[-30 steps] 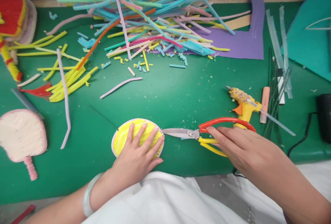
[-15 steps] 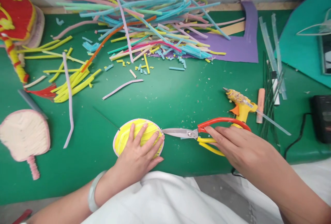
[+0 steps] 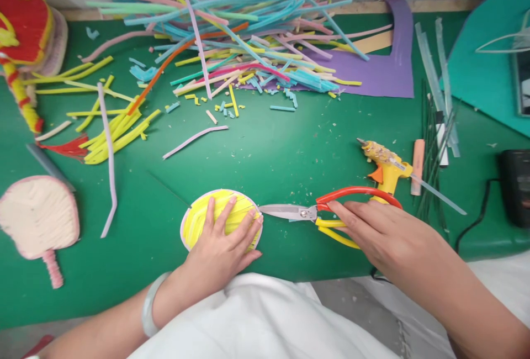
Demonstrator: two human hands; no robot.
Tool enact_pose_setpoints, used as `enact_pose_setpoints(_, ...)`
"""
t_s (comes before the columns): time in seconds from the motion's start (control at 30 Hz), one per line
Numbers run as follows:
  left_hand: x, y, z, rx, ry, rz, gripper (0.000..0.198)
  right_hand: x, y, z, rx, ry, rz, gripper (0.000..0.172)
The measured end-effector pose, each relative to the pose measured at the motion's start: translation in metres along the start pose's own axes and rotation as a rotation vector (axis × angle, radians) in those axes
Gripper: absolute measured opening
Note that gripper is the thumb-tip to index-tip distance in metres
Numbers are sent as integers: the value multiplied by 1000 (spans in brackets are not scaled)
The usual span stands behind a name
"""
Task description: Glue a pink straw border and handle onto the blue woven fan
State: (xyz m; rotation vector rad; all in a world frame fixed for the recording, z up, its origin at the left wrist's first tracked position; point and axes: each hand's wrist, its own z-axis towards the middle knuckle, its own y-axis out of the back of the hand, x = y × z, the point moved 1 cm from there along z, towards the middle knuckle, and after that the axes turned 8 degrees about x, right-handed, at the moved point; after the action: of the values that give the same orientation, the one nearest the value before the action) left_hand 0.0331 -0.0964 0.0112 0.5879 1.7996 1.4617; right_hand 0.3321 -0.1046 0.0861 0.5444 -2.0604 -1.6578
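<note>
The left hand (image 3: 219, 248) is pressing, fingers splayed flat, on the yellow oval (image 3: 199, 218) lying just left of the scissors (image 3: 290, 212), seemingly a light, bendable piece best gripped by its rim, while the right hand (image 3: 385, 237) is resting uncurled fingers over their handles.

Yellow-striped oval piece (image 3: 202, 216), red-and-yellow-handled scissors (image 3: 331, 212), green table (image 3: 269, 154), purple sheet (image 3: 385, 72).

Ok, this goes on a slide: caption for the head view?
Left hand flat on a yellow disc, right hand on scissors beside a glue gun.
</note>
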Motion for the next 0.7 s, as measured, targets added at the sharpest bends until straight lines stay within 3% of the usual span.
enact_pose_setpoints(0.7,-1,-1,1,-47,7,-49,49,3,3,0,23,40,-74,39)
